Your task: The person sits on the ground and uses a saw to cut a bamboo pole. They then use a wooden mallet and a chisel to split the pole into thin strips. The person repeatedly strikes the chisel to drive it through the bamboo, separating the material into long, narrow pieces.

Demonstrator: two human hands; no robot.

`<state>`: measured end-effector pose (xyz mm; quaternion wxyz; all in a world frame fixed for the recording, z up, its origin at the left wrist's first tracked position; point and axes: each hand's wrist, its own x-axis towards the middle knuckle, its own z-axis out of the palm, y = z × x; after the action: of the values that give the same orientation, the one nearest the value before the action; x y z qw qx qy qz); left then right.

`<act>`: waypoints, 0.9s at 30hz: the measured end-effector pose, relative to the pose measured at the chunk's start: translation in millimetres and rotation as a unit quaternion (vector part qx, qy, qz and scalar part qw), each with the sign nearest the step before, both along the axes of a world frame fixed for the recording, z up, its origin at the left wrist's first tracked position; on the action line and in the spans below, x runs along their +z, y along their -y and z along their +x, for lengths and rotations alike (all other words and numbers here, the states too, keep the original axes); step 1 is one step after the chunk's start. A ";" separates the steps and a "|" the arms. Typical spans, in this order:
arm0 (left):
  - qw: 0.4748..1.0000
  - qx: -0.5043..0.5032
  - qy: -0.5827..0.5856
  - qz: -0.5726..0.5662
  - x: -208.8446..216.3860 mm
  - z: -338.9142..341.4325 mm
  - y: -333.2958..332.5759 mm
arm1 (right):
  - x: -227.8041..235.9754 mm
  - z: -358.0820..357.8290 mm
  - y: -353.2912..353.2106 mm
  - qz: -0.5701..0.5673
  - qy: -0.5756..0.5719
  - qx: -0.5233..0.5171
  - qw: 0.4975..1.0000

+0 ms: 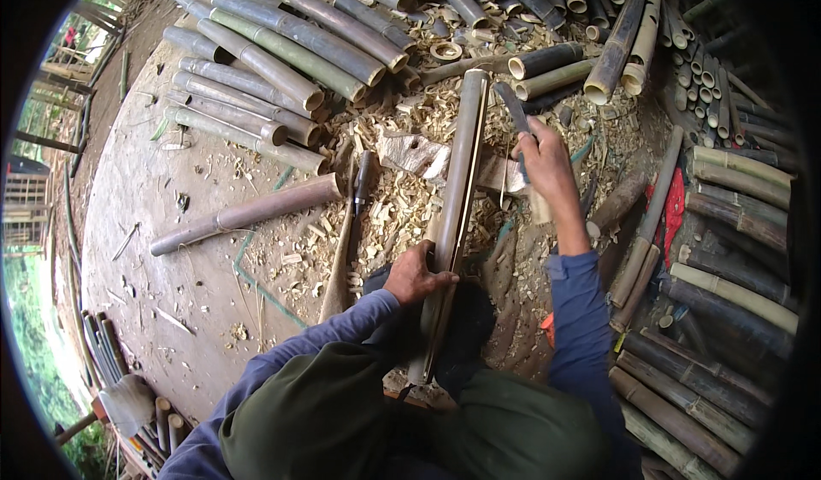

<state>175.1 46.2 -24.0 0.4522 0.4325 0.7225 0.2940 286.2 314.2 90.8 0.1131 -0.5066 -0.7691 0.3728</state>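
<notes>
A long bamboo pole [460,155] stands slanted between my knees, running away from me over a pile of shavings. Along its right side runs a narrow lengthwise split with pale edges. My left hand [417,273] is wrapped around the pole's lower half. To the right of the pole's far end, my right hand [546,157] grips a knife whose dark blade [510,104] points away from me, its tip close beside the bamboo. A pale wooden piece, perhaps the handle's end, shows below that hand.
Bamboo shavings [342,241] cover the middle ground. A dark-handled tool [363,176] and a single bamboo length [248,213] lie at left. Cut bamboo poles [295,48] are heaped at the far side, with more bamboo [727,300] stacked along the right. A pale chipped block [415,153] lies behind the pole.
</notes>
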 end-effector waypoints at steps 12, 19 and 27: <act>0.993 0.010 -0.114 -0.010 7.4 11.4 1.2 | 24.3 -20.0 -73.4 0.176 0.167 0.191 0.951; 0.992 -0.023 -0.085 -0.087 16.7 10.5 -6.9 | 22.2 -19.2 -80.0 0.239 0.164 0.244 0.926; 0.990 -0.023 -0.116 -0.072 16.1 14.1 -9.1 | 14.4 11.8 -24.7 0.168 0.234 0.313 0.905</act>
<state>189.2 55.3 -7.9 0.4021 0.4459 0.7795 0.1787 298.0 338.9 105.3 -0.1090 -0.2857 -0.9438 0.1250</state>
